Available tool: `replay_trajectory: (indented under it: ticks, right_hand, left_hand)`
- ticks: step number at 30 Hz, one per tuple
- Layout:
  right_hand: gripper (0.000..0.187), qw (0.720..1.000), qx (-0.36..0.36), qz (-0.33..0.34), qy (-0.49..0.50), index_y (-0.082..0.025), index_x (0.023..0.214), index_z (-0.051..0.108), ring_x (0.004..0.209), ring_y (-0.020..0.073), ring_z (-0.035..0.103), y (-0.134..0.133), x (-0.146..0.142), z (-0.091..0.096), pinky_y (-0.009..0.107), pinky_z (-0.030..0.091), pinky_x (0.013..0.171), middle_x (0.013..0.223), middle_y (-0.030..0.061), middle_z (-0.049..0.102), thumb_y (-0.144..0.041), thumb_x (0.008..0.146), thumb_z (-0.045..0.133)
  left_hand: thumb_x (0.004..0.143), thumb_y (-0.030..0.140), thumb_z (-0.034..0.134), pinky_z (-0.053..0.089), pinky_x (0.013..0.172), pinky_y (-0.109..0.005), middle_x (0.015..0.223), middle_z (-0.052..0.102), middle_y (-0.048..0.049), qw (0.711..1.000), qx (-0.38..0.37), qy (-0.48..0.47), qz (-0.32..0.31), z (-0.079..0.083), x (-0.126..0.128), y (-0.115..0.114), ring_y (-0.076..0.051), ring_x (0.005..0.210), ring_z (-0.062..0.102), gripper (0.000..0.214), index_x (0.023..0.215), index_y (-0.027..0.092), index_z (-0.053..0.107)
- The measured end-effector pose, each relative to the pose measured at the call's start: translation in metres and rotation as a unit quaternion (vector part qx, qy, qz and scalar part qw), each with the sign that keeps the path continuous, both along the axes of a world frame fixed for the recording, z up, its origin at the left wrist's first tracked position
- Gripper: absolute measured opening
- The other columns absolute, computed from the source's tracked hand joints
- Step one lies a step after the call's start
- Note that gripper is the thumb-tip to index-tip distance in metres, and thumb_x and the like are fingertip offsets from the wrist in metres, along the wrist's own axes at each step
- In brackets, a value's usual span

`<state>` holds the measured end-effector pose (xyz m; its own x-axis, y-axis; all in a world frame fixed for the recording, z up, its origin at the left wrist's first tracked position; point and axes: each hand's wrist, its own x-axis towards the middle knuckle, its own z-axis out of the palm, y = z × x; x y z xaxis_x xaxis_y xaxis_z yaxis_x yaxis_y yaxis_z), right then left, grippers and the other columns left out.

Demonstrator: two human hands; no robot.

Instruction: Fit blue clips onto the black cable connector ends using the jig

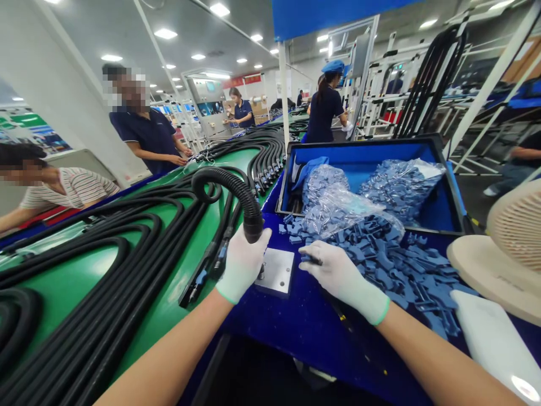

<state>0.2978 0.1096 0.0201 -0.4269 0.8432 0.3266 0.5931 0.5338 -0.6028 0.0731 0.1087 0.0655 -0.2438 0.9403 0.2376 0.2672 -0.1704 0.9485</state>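
Left hand grips a black corrugated hose end; right-hand fingers pinch a small dark piece above loose blue clips; more clips lie bagged in a blue bin.

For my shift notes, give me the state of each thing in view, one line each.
Left hand, gloved, gripping a hose end.
Black corrugated hose, lifted, curled over itself.
Right hand, gloved, fingers on a small black piece.
Loose blue plastic parts, heaped.
Bagged blue parts, sealed from view, in the crate.
Blue crate, open.
Metal plate, lying flat.
Black hoses, laid in parallel loops.
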Motion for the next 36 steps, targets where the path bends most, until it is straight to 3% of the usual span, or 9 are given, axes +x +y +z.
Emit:
replay_trajectory:
  ticks: [2,5,9,16,22,29,32,34,36]
  right_hand:
    - [0.025,0.997,-0.022,0.035,0.060,-0.020,0.114,0.072,0.098,0.0194,0.067,-0.004,-0.009,0.010,0.031,0.048,0.092,0.106,0.0055,0.072,-0.022,0.090,0.064]
    - [0.008,0.991,-0.074,0.087,0.071,-0.020,0.090,0.071,0.077,0.0153,0.062,-0.009,-0.027,0.025,0.027,0.044,0.073,0.084,-0.0003,0.069,-0.024,0.090,0.064]
    - [0.020,0.987,-0.117,0.087,0.072,-0.019,0.072,0.056,0.061,0.0115,0.050,-0.006,-0.053,0.033,0.026,0.034,0.060,0.066,-0.0047,0.056,-0.027,0.090,0.062]
    - [0.027,0.975,-0.170,0.108,0.094,-0.018,0.066,0.058,0.059,0.0107,0.047,0.016,-0.087,0.019,0.024,0.033,0.056,0.061,-0.0054,0.053,-0.036,0.082,0.071]
    - [0.036,0.961,-0.233,0.093,0.119,-0.017,0.062,0.058,0.055,0.0100,0.042,0.029,-0.095,-0.001,0.023,0.034,0.052,0.057,-0.0057,0.049,-0.045,0.076,0.075]
    - [0.026,0.963,-0.220,0.114,0.108,-0.015,0.063,0.063,0.054,0.0111,0.049,0.022,-0.096,0.013,0.023,0.036,0.051,0.056,-0.0031,0.057,-0.035,0.077,0.071]
    - [0.023,0.960,-0.221,0.142,0.093,-0.016,0.072,0.067,0.052,0.0121,0.055,0.014,-0.090,0.018,0.022,0.038,0.048,0.062,-0.0010,0.065,-0.037,0.083,0.064]
    - [0.023,0.957,-0.232,0.152,0.082,-0.018,0.082,0.069,0.051,0.0130,0.059,0.010,-0.086,0.017,0.023,0.041,0.046,0.070,0.0003,0.070,-0.037,0.087,0.059]
    - [0.019,0.959,-0.228,0.151,0.072,-0.019,0.086,0.069,0.051,0.0141,0.062,0.007,-0.083,0.015,0.023,0.043,0.046,0.073,0.0007,0.072,-0.034,0.087,0.056]
  left_hand:
    - [0.082,0.038,0.074,0.044,0.061,-0.027,0.071,0.063,0.0008,1.000,0.003,0.010,-0.026,0.001,-0.001,0.001,-0.014,0.059,0.053,0.037,0.110,0.015,0.068]
    - [0.085,0.037,0.069,0.044,0.058,-0.028,0.060,0.057,0.0042,0.997,-0.005,0.006,-0.070,0.004,-0.008,0.004,-0.014,0.054,0.051,0.035,0.110,0.013,0.066]
    - [0.086,0.033,0.068,0.049,0.070,-0.029,0.072,0.064,0.0002,0.996,0.004,0.004,-0.090,0.005,-0.018,0.007,-0.017,0.069,0.060,0.031,0.109,0.013,0.065]
    - [0.083,0.030,0.072,0.049,0.081,-0.031,0.094,0.068,-0.0039,0.995,0.019,-0.018,-0.096,0.001,-0.021,0.006,-0.018,0.083,0.061,0.030,0.107,0.014,0.068]
    - [0.086,0.034,0.069,0.051,0.079,-0.034,0.088,0.068,-0.0047,0.992,0.010,-0.056,-0.112,-0.004,-0.024,0.005,-0.019,0.080,0.062,0.035,0.113,0.013,0.066]
    - [0.080,0.035,0.075,0.055,0.074,-0.033,0.083,0.066,-0.0044,0.997,0.026,-0.041,-0.068,0.016,-0.022,-0.004,-0.019,0.074,0.064,0.040,0.112,0.014,0.064]
    - [0.088,0.046,0.066,0.054,0.072,-0.031,0.092,0.065,-0.0053,0.998,0.045,-0.036,0.026,0.034,-0.051,-0.025,-0.018,0.076,0.064,0.046,0.122,0.018,0.054]
    - [0.093,0.053,0.055,0.053,0.069,-0.029,0.092,0.064,-0.0040,0.995,0.028,-0.028,0.092,0.043,-0.084,-0.055,-0.016,0.075,0.064,0.049,0.127,0.019,0.048]
    - [0.085,0.053,0.064,0.046,0.055,-0.025,0.074,0.061,0.0003,0.992,-0.042,0.001,0.116,0.048,-0.124,-0.095,-0.015,0.059,0.058,0.045,0.113,0.018,0.056]
